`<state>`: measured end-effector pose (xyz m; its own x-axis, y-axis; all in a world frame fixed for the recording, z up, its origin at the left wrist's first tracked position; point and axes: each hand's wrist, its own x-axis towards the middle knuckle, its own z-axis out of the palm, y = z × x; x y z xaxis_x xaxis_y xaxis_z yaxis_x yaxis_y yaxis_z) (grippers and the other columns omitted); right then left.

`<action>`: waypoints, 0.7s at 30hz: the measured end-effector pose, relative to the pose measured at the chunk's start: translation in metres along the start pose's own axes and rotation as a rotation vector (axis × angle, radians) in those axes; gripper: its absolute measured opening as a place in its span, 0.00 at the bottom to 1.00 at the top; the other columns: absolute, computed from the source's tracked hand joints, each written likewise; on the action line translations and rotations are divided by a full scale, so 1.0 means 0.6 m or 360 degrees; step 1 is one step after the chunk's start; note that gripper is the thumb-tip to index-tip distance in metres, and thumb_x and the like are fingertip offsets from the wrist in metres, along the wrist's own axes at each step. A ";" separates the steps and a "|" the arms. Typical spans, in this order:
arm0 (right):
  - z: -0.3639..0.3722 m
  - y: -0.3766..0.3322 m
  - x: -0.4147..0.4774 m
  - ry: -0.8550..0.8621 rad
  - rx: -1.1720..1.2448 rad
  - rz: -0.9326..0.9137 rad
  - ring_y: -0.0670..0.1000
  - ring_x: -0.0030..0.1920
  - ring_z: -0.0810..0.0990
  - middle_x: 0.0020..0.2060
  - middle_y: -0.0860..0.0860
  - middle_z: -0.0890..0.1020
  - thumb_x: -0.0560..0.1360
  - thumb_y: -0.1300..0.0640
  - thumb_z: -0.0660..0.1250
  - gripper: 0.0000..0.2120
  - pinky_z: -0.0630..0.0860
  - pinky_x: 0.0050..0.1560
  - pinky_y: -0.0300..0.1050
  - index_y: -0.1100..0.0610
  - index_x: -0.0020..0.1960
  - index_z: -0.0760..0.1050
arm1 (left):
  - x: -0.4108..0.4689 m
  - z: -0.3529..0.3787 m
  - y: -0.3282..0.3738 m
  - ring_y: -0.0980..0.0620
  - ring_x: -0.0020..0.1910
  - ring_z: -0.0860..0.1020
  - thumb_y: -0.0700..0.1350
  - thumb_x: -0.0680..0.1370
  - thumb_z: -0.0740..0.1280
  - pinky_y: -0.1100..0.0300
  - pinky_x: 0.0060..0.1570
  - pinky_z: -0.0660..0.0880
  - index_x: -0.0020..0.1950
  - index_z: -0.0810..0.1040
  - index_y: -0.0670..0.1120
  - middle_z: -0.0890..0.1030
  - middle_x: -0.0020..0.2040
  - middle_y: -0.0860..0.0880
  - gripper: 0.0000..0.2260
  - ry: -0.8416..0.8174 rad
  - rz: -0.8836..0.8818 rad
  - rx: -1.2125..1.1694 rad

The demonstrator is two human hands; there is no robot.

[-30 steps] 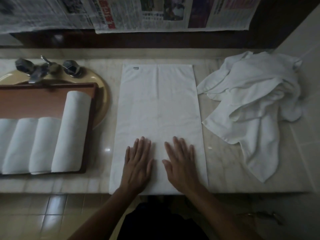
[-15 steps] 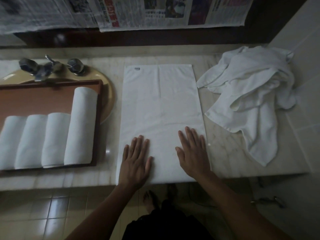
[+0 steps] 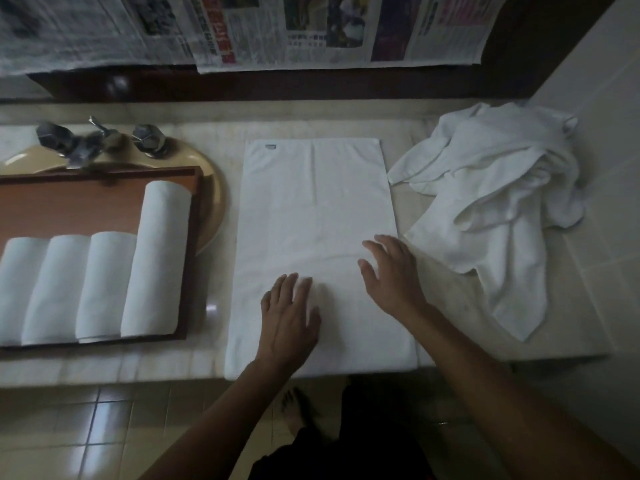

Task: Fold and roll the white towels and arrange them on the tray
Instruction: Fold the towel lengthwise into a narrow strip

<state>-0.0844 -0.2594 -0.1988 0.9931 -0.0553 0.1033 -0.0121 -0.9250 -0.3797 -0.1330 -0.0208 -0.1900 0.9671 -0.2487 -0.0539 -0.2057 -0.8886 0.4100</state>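
A white towel (image 3: 317, 216) lies folded flat in a long rectangle on the marble counter, its near end at the counter's front edge. My left hand (image 3: 289, 318) rests palm down on the towel's near part, fingers straight. My right hand (image 3: 391, 275) lies flat near the towel's right edge, fingers spread. To the left, a brown wooden tray (image 3: 79, 199) holds several rolled white towels (image 3: 157, 258) side by side. A heap of unfolded white towels (image 3: 498, 199) lies at the right.
The tray sits over a beige sink (image 3: 213, 199) with a metal tap (image 3: 93, 140) behind it. Newspaper sheets (image 3: 277, 29) hang along the back wall. A tiled wall (image 3: 609, 133) closes the right side. The tiled floor lies below the counter's edge.
Both hands slid apart and forward over the flat towel; the right hand moved toward its right edge. The camera shifted slightly.
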 end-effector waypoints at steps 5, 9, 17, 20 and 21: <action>-0.036 0.042 0.167 -0.0015 0.0061 -0.0023 0.62 0.66 0.74 0.66 0.59 0.77 0.79 0.55 0.67 0.18 0.71 0.68 0.56 0.59 0.67 0.77 | 0.069 0.018 0.105 0.44 0.66 0.73 0.52 0.80 0.67 0.49 0.63 0.73 0.71 0.74 0.48 0.76 0.67 0.46 0.20 0.0062 -0.0046 -0.0131; -0.049 0.068 0.303 -0.0144 0.0070 0.0024 0.64 0.66 0.73 0.66 0.61 0.76 0.81 0.57 0.65 0.19 0.70 0.68 0.55 0.61 0.71 0.73 | 0.114 0.041 0.187 0.46 0.63 0.74 0.51 0.80 0.68 0.53 0.59 0.74 0.70 0.74 0.48 0.77 0.65 0.47 0.19 0.0032 -0.0079 -0.0183; -0.021 0.112 0.497 -0.0308 -0.0024 0.0174 0.63 0.63 0.76 0.64 0.61 0.74 0.82 0.52 0.66 0.19 0.73 0.62 0.52 0.62 0.68 0.72 | 0.172 0.095 0.261 0.47 0.48 0.73 0.51 0.76 0.70 0.54 0.45 0.75 0.57 0.77 0.49 0.76 0.52 0.49 0.12 -0.0011 -0.0325 -0.0112; -0.016 0.114 0.528 -0.0369 0.0022 0.0244 0.62 0.61 0.78 0.63 0.61 0.76 0.81 0.51 0.68 0.17 0.74 0.60 0.50 0.61 0.65 0.74 | 0.183 0.109 0.273 0.47 0.46 0.72 0.56 0.76 0.68 0.51 0.43 0.74 0.53 0.77 0.49 0.76 0.50 0.49 0.13 0.0043 -0.0366 -0.0051; -0.015 0.117 0.538 -0.0406 0.0011 0.0269 0.62 0.62 0.78 0.63 0.61 0.76 0.82 0.50 0.67 0.18 0.74 0.60 0.50 0.61 0.64 0.74 | 0.187 0.109 0.276 0.46 0.46 0.73 0.58 0.76 0.67 0.50 0.42 0.74 0.52 0.76 0.49 0.75 0.48 0.49 0.14 0.0048 -0.0386 -0.0009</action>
<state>0.2343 -0.3455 -0.1838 0.9743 -0.1115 -0.1959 -0.1800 -0.9081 -0.3781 -0.0682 -0.2214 -0.1878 0.9921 -0.0166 -0.1245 0.0339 -0.9188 0.3933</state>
